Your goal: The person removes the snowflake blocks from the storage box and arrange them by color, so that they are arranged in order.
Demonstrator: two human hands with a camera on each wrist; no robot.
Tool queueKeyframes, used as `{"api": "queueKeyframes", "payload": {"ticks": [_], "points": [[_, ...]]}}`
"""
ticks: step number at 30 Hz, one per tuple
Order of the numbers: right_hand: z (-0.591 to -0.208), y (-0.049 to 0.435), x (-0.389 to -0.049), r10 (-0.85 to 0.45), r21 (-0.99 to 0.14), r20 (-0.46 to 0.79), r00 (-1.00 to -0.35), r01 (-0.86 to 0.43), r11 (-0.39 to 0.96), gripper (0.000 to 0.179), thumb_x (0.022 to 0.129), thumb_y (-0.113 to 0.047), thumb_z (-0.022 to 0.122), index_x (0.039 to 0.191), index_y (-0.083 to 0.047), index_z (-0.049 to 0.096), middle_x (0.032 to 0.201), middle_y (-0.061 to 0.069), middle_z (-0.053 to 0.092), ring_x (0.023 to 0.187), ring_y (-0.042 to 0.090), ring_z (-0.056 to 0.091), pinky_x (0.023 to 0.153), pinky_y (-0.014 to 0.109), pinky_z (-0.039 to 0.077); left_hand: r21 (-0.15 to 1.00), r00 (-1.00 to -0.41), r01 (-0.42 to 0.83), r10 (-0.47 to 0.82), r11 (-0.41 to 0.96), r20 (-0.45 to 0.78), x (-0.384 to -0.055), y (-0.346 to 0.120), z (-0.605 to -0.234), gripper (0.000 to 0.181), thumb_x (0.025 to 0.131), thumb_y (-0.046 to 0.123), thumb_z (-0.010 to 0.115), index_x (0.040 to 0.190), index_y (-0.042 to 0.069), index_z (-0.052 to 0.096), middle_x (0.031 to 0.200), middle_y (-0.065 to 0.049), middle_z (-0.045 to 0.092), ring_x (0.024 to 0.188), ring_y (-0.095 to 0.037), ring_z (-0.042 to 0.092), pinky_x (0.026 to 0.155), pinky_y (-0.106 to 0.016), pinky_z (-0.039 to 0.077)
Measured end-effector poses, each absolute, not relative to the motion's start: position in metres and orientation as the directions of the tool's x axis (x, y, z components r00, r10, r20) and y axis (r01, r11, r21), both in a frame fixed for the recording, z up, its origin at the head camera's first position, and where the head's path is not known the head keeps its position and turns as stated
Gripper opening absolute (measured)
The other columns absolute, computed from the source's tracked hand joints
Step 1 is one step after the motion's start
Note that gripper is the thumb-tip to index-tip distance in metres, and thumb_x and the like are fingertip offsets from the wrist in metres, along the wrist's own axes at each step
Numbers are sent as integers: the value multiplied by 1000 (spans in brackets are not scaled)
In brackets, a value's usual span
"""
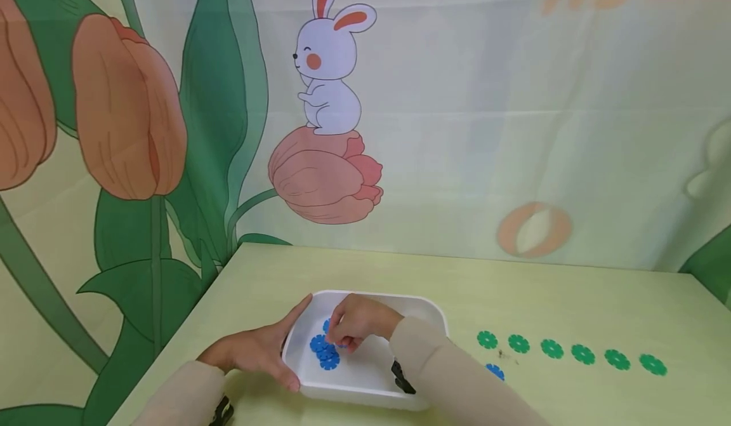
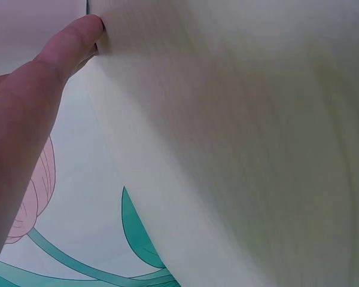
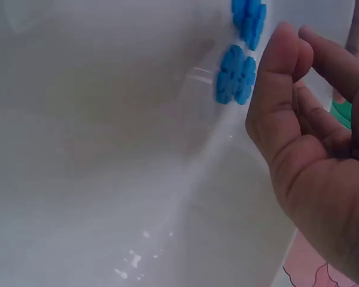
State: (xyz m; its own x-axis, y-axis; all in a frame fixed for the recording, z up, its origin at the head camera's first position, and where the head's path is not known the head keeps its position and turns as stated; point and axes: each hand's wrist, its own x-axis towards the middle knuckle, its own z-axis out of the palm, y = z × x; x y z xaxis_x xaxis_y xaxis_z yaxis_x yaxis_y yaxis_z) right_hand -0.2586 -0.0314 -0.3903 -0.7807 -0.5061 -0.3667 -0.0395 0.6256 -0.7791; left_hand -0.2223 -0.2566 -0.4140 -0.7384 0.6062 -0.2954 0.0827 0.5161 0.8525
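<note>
A white plastic tub (image 1: 368,372) stands on the table with several blue snowflake-shaped discs (image 1: 328,357) piled in its left part. My left hand (image 1: 259,350) is spread along the tub's left end, thumb at the front corner and forefinger along the back corner. In the left wrist view, a straight finger of that hand (image 2: 48,72) reaches to the tub's edge. My right hand (image 1: 362,319) is down inside the tub, its bent fingertips right at the discs. The right wrist view has the thumb and fingertips close together beside the blue discs (image 3: 230,75); I cannot tell whether they pinch one.
Right of the tub, several green snowflake discs (image 1: 552,348) lie in a row on the pale table (image 1: 571,299). One blue disc (image 1: 495,371) lies below that row's left end, partly behind the right sleeve (image 1: 451,375). A printed curtain (image 1: 434,127) hangs behind the table.
</note>
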Motion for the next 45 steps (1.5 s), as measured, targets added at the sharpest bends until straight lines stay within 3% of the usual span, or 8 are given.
{"api": "queueKeyframes", "payload": {"ticks": [13,25,31,38,45], "points": [[-407,-47,-257,-533,-714,-304,-789,-181,676,21,80,-10,85,98,-5,74,60,4,57,52,14,55,52,26,54,838,-746,79,590,540,-309,-221,-258,-414,137,73,47,88,159,23,-16,162,-18,8,135,-31,32,112,-56,30],[-410,-52,-258,-536,-701,-281,-796,-211,681,21,78,-8,86,87,-7,67,56,3,53,46,13,53,47,25,52,851,-740,78,601,520,-300,-221,-258,-415,137,72,46,88,159,24,-16,160,-18,10,133,-30,34,112,-53,33],[-401,-48,-257,-546,-712,-309,-779,-191,676,19,80,-9,85,86,-9,66,56,3,56,46,13,55,51,25,53,856,-735,83,612,510,-293,-221,-259,-414,137,73,46,88,159,21,-16,160,-17,12,131,-29,36,111,-51,35],[-380,-31,-257,-517,-699,-319,-794,-171,695,20,81,-14,85,92,-10,69,60,3,53,51,13,55,61,32,58,857,-737,77,608,510,-296,-221,-256,-412,139,72,43,89,159,18,-16,154,-18,23,124,-28,41,107,-48,40],[-364,-14,-253,-501,-671,-318,-805,-182,719,20,81,-18,85,90,-11,69,78,2,61,57,16,59,59,27,56,841,-751,60,579,538,-317,-219,-254,-412,133,76,39,87,159,21,-16,157,-16,19,126,-29,41,106,-52,41]]}}
